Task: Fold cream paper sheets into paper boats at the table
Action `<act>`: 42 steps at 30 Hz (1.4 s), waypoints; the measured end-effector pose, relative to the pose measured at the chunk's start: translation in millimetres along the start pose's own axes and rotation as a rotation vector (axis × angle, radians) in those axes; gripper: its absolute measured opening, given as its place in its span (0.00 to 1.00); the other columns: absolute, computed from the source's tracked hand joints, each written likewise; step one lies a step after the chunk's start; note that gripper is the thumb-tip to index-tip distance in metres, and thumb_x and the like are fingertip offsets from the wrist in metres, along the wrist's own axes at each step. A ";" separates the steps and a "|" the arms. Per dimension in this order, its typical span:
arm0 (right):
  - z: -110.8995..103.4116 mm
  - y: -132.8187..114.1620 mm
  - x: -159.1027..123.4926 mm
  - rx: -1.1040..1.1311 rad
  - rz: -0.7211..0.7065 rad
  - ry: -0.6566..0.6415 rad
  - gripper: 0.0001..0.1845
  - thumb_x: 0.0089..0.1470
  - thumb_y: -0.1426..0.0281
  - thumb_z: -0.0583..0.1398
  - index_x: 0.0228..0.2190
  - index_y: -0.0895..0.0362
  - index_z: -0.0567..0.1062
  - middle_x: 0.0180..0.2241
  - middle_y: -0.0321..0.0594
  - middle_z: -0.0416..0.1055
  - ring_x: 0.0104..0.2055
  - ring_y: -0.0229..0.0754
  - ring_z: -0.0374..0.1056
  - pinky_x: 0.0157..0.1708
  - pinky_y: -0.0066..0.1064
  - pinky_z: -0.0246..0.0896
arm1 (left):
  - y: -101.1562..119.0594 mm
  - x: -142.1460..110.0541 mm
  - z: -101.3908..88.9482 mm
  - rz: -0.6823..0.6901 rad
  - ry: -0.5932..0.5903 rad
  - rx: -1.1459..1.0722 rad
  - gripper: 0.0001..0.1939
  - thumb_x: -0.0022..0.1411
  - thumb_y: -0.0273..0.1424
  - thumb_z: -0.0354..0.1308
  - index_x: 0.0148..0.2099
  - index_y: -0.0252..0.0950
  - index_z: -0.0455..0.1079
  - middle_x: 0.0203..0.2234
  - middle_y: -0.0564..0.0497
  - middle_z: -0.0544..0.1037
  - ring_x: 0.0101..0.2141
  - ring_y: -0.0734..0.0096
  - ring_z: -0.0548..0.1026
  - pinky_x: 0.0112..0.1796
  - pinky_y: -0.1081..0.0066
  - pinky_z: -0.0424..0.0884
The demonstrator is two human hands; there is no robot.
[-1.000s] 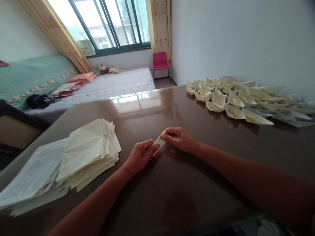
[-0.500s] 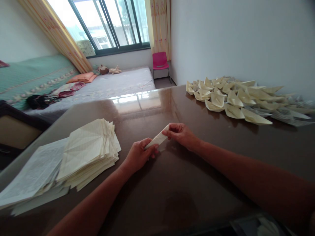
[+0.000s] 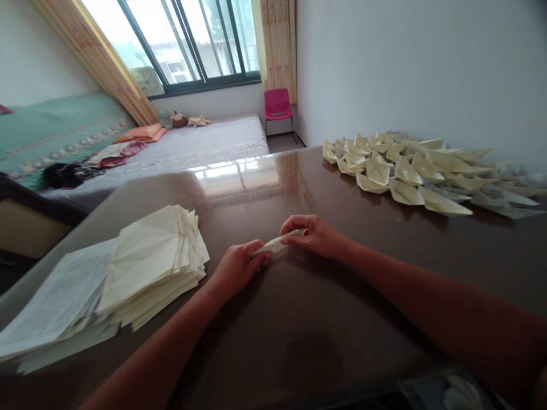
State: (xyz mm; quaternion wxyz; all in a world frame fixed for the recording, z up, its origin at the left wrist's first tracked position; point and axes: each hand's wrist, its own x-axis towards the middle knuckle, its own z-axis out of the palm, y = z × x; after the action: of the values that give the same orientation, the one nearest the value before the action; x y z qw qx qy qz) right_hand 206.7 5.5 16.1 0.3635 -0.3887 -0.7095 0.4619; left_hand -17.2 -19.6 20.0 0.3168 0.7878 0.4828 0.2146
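Observation:
A narrow strip of folded cream paper (image 3: 276, 244) is held between my two hands over the brown table (image 3: 273, 319). My left hand (image 3: 241, 265) pinches its near left end, thumb on the near side. At the far right end, my right hand (image 3: 310, 233) grips the paper with thumb and fingers, which partly cover it. The strip is turned nearly edge-on, so its folds are hard to make out. To the left lies a stack of creased cream paper sheets (image 3: 145, 250), overlapping a pile of printed sheets (image 3: 64, 296).
Several folded paper boats (image 3: 405, 171) crowd the table's far right, against the white wall (image 3: 410, 62). Beyond the table are a bed (image 3: 222, 139) and a pink chair (image 3: 277, 105) under the window (image 3: 200, 42). A dark-framed chair (image 3: 29, 222) stands at the left.
The paper strip has tilted from showing its broad face to nearly edge-on. My right hand's fingers have shifted on its end, while my left hand keeps its pinch.

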 end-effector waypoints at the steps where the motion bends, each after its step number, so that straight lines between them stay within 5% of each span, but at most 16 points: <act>1: -3.6 -0.2 0.2 -0.050 -0.002 0.011 0.11 0.48 0.64 0.64 0.31 0.60 0.76 0.30 0.36 0.73 0.31 0.35 0.64 0.30 0.25 0.57 | -2.5 0.7 -0.3 0.012 0.014 0.042 0.15 0.63 0.41 0.52 0.32 0.35 0.72 0.22 0.55 0.73 0.23 0.76 0.69 0.27 0.77 0.64; 5: -13.7 2.9 1.1 -0.153 0.033 0.017 0.09 0.48 0.66 0.64 0.29 0.60 0.77 0.27 0.35 0.72 0.31 0.36 0.65 0.32 0.26 0.58 | -7.6 1.3 -0.4 0.083 0.141 0.122 0.17 0.60 0.38 0.56 0.50 0.39 0.68 0.42 0.51 0.75 0.30 0.74 0.73 0.31 0.75 0.68; 8: -17.4 5.1 1.2 -0.153 0.024 0.019 0.11 0.47 0.66 0.64 0.33 0.59 0.77 0.30 0.35 0.73 0.32 0.36 0.66 0.35 0.27 0.60 | -6.9 -0.4 -1.0 0.132 0.174 0.172 0.14 0.62 0.36 0.54 0.49 0.40 0.66 0.48 0.49 0.71 0.28 0.77 0.72 0.32 0.74 0.69; 16: -22.7 1.9 0.8 -0.280 -0.044 -0.057 0.14 0.53 0.60 0.61 0.32 0.58 0.80 0.35 0.41 0.75 0.34 0.39 0.68 0.35 0.29 0.61 | -9.4 -1.4 -1.2 0.245 0.130 0.207 0.10 0.66 0.31 0.48 0.41 0.39 0.72 0.45 0.49 0.72 0.39 0.72 0.73 0.39 0.74 0.70; 24: -17.9 -9.0 -4.6 -0.428 -0.040 -0.110 0.09 0.49 0.70 0.64 0.34 0.56 0.80 0.38 0.39 0.75 0.29 0.35 0.67 0.31 0.27 0.61 | -1.3 -3.2 5.9 0.316 0.034 0.093 0.11 0.66 0.32 0.51 0.41 0.38 0.74 0.45 0.46 0.74 0.40 0.69 0.75 0.45 0.71 0.70; 28: -12.8 -15.3 -8.5 -0.496 -0.205 0.006 0.07 0.51 0.72 0.62 0.35 0.55 0.79 0.45 0.40 0.72 0.41 0.39 0.68 0.43 0.31 0.62 | 0.2 -3.1 9.7 0.281 0.058 0.113 0.10 0.65 0.32 0.51 0.40 0.38 0.74 0.44 0.47 0.75 0.40 0.70 0.75 0.45 0.71 0.70; 31: -9.2 -18.2 -10.8 -0.634 -0.289 -0.022 0.04 0.52 0.69 0.63 0.31 0.52 0.79 0.47 0.39 0.72 0.49 0.44 0.64 0.50 0.38 0.57 | 0.5 -2.9 10.3 0.263 0.061 0.136 0.10 0.65 0.32 0.51 0.40 0.38 0.74 0.44 0.47 0.75 0.40 0.69 0.75 0.45 0.70 0.70; 34: -5.6 -17.4 -12.5 -0.737 -0.233 -0.103 0.05 0.52 0.65 0.63 0.30 0.51 0.80 0.47 0.37 0.73 0.49 0.46 0.63 0.50 0.40 0.57 | 0.6 -3.4 10.3 0.268 0.058 0.146 0.10 0.65 0.32 0.51 0.41 0.38 0.74 0.44 0.47 0.75 0.41 0.68 0.75 0.46 0.70 0.70; 42: 7.0 -7.5 -12.0 -0.811 -0.056 -0.067 0.04 0.52 0.69 0.61 0.30 0.54 0.78 0.41 0.39 0.75 0.45 0.44 0.65 0.43 0.33 0.60 | -0.4 -4.9 12.8 0.334 -0.013 0.178 0.09 0.66 0.33 0.51 0.41 0.40 0.73 0.48 0.47 0.71 0.42 0.69 0.74 0.46 0.71 0.69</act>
State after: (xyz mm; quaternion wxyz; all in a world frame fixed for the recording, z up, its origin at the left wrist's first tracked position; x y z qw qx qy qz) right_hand 204.2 -9.8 19.2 0.1697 -0.4656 -0.8561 0.1469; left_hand -11.4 -27.6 10.4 0.2088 0.8834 0.3602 0.2152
